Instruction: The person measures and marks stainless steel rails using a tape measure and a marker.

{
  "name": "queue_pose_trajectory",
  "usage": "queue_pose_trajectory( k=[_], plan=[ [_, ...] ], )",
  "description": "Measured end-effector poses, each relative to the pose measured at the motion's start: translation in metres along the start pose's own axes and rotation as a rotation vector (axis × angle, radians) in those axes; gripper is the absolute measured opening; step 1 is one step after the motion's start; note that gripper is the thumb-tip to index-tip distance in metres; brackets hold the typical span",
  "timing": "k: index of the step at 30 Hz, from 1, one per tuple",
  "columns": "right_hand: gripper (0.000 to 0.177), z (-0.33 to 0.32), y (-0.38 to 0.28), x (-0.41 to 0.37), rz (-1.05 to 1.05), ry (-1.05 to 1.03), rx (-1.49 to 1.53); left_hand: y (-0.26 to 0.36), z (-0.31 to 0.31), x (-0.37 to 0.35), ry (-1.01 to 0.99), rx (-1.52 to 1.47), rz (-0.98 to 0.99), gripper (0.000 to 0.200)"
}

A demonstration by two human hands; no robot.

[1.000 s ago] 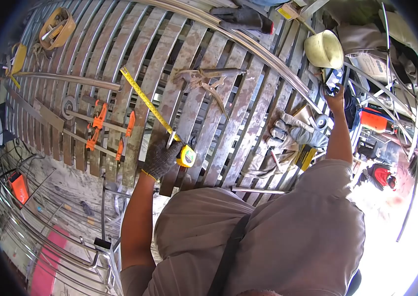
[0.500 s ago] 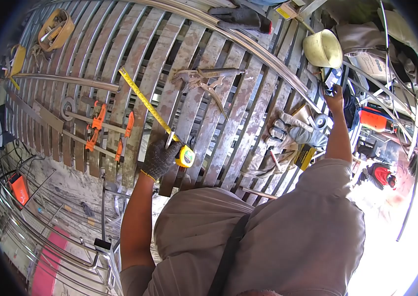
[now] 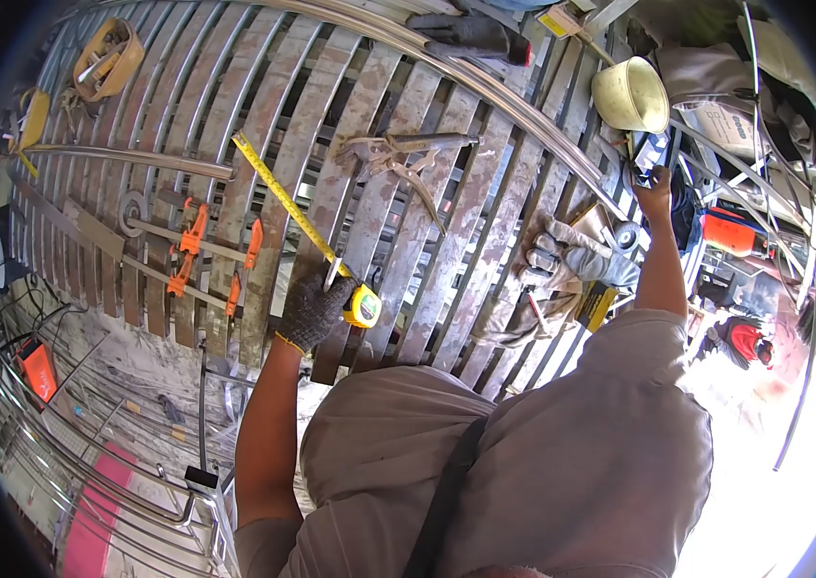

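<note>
Gloved fingers point(image 3: 323, 289) of your left hand point(image 3: 314, 310) are gripping the yellow tape measure point(image 3: 363, 305) near 6 o'clock on the slatted steel bench point(image 3: 485, 222), its blade point(image 3: 283, 197) running toward 10 o'clock. You are likely handling a light, hard case with a thin, springy, sharp-edged blade, so be holding the case. Your bare right hand point(image 3: 655, 183) is reaching at 2 o'clock below the cream cup point(image 3: 631, 94); its grip cannot be told.

The gloved left hand point(image 3: 314, 308) grips a yellow tape measure point(image 3: 363, 305) on the slatted desk point(image 3: 485, 193); the bare right hand point(image 3: 656, 185) is at the desk edge.
</note>
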State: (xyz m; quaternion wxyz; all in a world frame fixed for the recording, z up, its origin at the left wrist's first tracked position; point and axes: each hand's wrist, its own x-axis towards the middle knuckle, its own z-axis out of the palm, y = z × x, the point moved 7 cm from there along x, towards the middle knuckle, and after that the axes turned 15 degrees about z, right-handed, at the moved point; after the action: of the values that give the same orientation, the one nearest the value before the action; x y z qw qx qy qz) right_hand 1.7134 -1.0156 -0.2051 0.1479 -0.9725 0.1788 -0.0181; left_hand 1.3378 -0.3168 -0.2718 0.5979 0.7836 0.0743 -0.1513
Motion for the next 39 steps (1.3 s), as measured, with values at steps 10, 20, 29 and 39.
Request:
queue_pose_trajectory(
  k=[10, 20, 29, 39],
  plan=[
    [0.057, -0.005, 0.009, -0.005, 0.091, 0.015, -0.044, 0.004, -0.001, 0.000, 0.022, -0.080, -0.042, 0.029],
    [0.053, -0.008, 0.009, -0.003, 0.074, 0.067, -0.038, 0.005, -0.002, -0.001, 0.021, -0.029, -0.037, 0.032],
    [0.082, -0.001, 0.016, 0.017, 0.213, 0.072, 0.031, -0.009, 0.003, 0.001, 0.005, 0.132, 0.209, 0.031],
    [0.129, 0.010, -0.015, 0.049, 0.686, 0.065, -0.107, -0.004, 0.005, -0.004, -0.042, 0.385, 0.381, 0.020]
  ],
)
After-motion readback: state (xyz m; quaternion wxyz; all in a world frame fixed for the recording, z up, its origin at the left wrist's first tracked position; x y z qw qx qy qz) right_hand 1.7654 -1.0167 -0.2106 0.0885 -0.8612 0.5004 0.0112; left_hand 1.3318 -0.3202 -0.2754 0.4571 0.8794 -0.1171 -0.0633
